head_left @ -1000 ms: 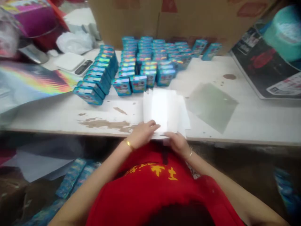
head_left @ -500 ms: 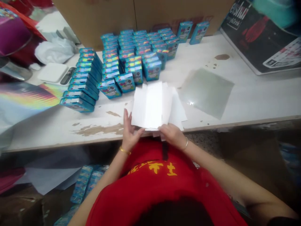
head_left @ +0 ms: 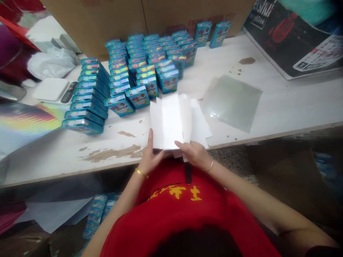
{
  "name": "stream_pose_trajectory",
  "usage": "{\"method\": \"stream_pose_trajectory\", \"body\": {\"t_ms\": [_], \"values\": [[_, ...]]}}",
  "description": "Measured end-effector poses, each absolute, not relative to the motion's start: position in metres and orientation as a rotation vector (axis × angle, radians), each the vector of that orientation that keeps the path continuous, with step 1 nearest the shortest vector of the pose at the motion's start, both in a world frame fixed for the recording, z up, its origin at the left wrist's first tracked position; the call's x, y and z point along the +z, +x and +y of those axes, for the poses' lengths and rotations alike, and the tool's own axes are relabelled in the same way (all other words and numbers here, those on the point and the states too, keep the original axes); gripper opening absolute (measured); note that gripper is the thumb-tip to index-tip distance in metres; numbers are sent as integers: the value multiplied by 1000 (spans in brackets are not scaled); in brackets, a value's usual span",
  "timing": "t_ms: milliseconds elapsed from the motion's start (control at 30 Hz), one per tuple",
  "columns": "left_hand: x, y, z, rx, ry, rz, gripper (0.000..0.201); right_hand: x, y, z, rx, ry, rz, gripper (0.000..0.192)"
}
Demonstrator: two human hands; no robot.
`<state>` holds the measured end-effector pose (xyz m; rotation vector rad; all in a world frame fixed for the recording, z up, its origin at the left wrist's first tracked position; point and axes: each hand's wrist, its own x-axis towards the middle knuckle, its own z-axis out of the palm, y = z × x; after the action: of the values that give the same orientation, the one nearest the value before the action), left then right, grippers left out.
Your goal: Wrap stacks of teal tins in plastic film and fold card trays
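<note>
A loose stack of white paper sheets (head_left: 172,123) overhangs the front edge of the table, with folded or narrower pieces fanned out to the right. My left hand (head_left: 150,157) cups its near left corner, fingers along the left side and thumb at the front edge. On the near right, my right hand (head_left: 197,154) grips the sheets, its thumb lying over the top one. The undersides of both hands' grips are hidden. Just beyond the paper stand small blue boxes, the closest being one blue box (head_left: 138,97) and another blue box (head_left: 119,105).
Rows of blue boxes (head_left: 83,96) fill the left and middle of the worn white table (head_left: 284,103). A translucent sheet (head_left: 233,103) lies at right. Behind are a cardboard carton (head_left: 107,21) and a black printed box (head_left: 289,39). A white scale (head_left: 52,89) sits at left.
My left fingers have closed in against the left edge of the sheets. My right thumb has slid left over the top sheet. The whole view has shifted slightly.
</note>
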<state>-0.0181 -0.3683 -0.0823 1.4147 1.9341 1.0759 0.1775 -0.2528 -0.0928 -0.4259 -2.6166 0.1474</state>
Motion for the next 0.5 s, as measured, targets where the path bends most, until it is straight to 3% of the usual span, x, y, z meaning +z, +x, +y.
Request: {"method": "stream_pose_trajectory", "body": {"t_ms": [333, 500], "values": [[-68, 4, -352, 746, 1831, 2015, 61, -106, 174, -255, 288, -480, -2423, 75], [-74, 14, -351, 1092, 1343, 2120, 85, -108, 171, -258, 394, -568, -2297, 87]]}}
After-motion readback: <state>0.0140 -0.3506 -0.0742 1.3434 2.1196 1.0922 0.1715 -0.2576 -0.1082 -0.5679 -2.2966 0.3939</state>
